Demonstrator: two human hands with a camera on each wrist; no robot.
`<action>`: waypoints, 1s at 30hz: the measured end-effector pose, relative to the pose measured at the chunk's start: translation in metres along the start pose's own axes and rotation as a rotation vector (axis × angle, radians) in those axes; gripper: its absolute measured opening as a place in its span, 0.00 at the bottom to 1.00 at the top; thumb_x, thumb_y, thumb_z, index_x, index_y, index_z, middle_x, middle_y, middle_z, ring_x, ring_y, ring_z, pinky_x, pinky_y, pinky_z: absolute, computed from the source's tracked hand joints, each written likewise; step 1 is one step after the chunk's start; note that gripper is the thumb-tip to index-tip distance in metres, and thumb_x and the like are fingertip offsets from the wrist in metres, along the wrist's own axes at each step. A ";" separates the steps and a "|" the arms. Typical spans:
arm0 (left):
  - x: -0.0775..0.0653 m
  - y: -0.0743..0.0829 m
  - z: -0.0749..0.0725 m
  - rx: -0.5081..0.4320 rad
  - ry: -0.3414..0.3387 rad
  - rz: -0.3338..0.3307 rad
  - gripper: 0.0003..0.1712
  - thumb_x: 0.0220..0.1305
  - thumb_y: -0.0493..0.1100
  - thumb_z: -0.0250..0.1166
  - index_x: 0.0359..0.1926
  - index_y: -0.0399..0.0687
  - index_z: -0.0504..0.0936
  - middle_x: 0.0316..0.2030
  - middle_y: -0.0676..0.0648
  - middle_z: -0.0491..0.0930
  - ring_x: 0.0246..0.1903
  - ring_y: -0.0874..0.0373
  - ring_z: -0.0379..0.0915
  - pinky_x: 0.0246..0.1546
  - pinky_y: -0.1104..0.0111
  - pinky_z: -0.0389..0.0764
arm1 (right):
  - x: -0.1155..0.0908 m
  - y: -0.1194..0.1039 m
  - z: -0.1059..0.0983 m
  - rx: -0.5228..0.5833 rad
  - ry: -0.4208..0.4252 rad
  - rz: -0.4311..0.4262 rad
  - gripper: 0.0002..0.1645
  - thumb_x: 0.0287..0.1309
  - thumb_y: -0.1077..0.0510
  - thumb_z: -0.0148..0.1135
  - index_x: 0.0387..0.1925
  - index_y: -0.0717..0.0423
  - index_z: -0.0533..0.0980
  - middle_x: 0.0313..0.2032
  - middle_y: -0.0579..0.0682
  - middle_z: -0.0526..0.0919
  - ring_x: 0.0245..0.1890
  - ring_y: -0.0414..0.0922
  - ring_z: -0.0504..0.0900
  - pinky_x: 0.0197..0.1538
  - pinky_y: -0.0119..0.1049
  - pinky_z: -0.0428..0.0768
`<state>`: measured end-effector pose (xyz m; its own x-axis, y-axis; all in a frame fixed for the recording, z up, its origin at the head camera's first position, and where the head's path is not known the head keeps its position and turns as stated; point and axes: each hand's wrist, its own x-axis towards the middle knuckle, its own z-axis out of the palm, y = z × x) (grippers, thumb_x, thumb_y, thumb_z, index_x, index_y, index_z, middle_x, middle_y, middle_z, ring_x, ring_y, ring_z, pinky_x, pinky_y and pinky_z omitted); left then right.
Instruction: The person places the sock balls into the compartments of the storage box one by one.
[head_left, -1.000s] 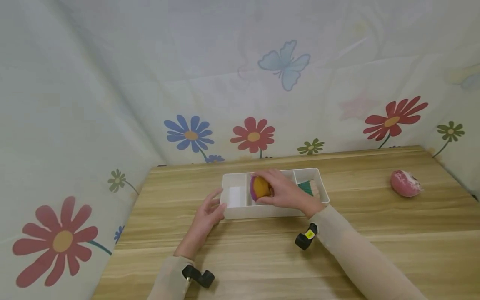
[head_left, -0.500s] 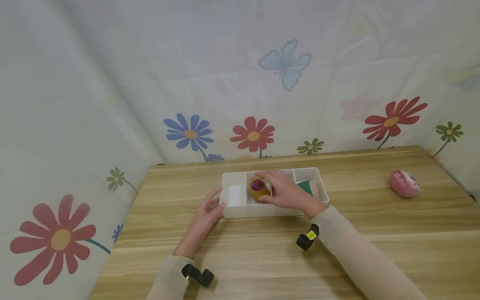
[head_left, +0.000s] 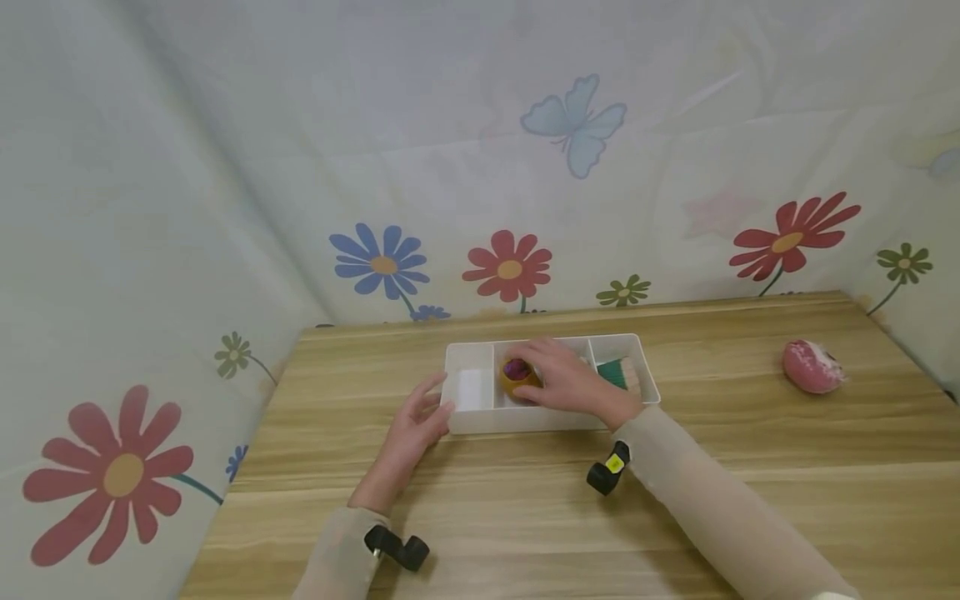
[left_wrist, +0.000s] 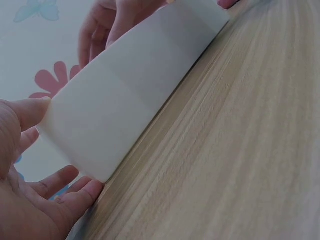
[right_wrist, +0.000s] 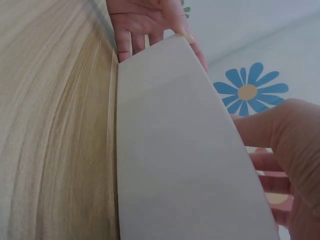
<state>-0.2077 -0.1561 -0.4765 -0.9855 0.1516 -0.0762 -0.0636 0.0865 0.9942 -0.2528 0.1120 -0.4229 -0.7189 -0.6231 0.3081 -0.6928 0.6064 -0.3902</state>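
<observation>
A mustard balled sock (head_left: 516, 386) with a purple middle facing up is in the centre compartment of a white divided tray (head_left: 525, 419). My right hand (head_left: 562, 379) reaches in from the right and holds the sock between thumb and fingers. In the right wrist view the tray's wall hides the sock. My left hand (head_left: 411, 427) rests at the tray's left end. Its thumb touches the upper corner, and its loosely spread fingers (left_wrist: 82, 192) lie near the lower corner in the left wrist view. A green and cream ribbed knit bundle (head_left: 617, 375) lies in the right compartment.
A pink and white bundle (head_left: 813, 367) lies on the wooden table (head_left: 720, 367) to the right, apart from the tray. A white flat piece (head_left: 472, 389) shows in the left compartment. A flower-printed curtain (head_left: 420, 167) stands behind the table.
The mustard sock's purple part has turned from facing left to facing up, and the sock sits lower in the compartment. My left hand stays at the tray's end.
</observation>
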 end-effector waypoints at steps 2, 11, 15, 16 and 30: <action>-0.001 0.001 0.000 0.004 0.004 0.008 0.33 0.59 0.52 0.64 0.65 0.64 0.65 0.58 0.42 0.68 0.55 0.47 0.68 0.47 0.58 0.75 | 0.002 -0.002 0.000 -0.028 -0.009 0.031 0.27 0.54 0.50 0.66 0.54 0.53 0.72 0.48 0.51 0.76 0.47 0.47 0.69 0.52 0.47 0.68; -0.002 0.003 0.000 0.008 0.011 0.025 0.32 0.59 0.52 0.65 0.64 0.63 0.66 0.57 0.42 0.69 0.54 0.47 0.69 0.45 0.59 0.76 | 0.012 -0.011 -0.001 -0.174 -0.085 0.087 0.25 0.54 0.46 0.64 0.52 0.50 0.75 0.50 0.52 0.76 0.50 0.51 0.70 0.57 0.54 0.63; -0.002 0.002 0.000 -0.001 0.008 0.024 0.32 0.60 0.52 0.64 0.64 0.64 0.66 0.57 0.42 0.68 0.54 0.47 0.68 0.46 0.58 0.76 | 0.016 -0.013 0.001 -0.227 -0.107 0.093 0.23 0.53 0.47 0.65 0.50 0.50 0.76 0.48 0.52 0.76 0.49 0.50 0.71 0.58 0.54 0.62; -0.002 0.002 0.000 -0.003 0.006 0.026 0.32 0.60 0.51 0.64 0.64 0.63 0.66 0.57 0.41 0.68 0.54 0.47 0.68 0.46 0.58 0.76 | 0.017 -0.013 0.002 -0.240 -0.111 0.092 0.22 0.53 0.47 0.66 0.49 0.49 0.77 0.47 0.52 0.76 0.48 0.50 0.71 0.59 0.54 0.62; -0.001 0.000 0.000 -0.009 0.003 0.035 0.31 0.60 0.51 0.64 0.64 0.62 0.66 0.57 0.40 0.68 0.54 0.46 0.69 0.47 0.58 0.76 | 0.017 -0.012 0.006 -0.297 -0.068 0.081 0.16 0.50 0.51 0.70 0.40 0.51 0.76 0.41 0.48 0.77 0.45 0.47 0.73 0.58 0.53 0.62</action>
<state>-0.2067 -0.1561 -0.4766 -0.9876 0.1514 -0.0406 -0.0300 0.0721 0.9969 -0.2558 0.0911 -0.4181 -0.7741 -0.5922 0.2236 -0.6266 0.7671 -0.1376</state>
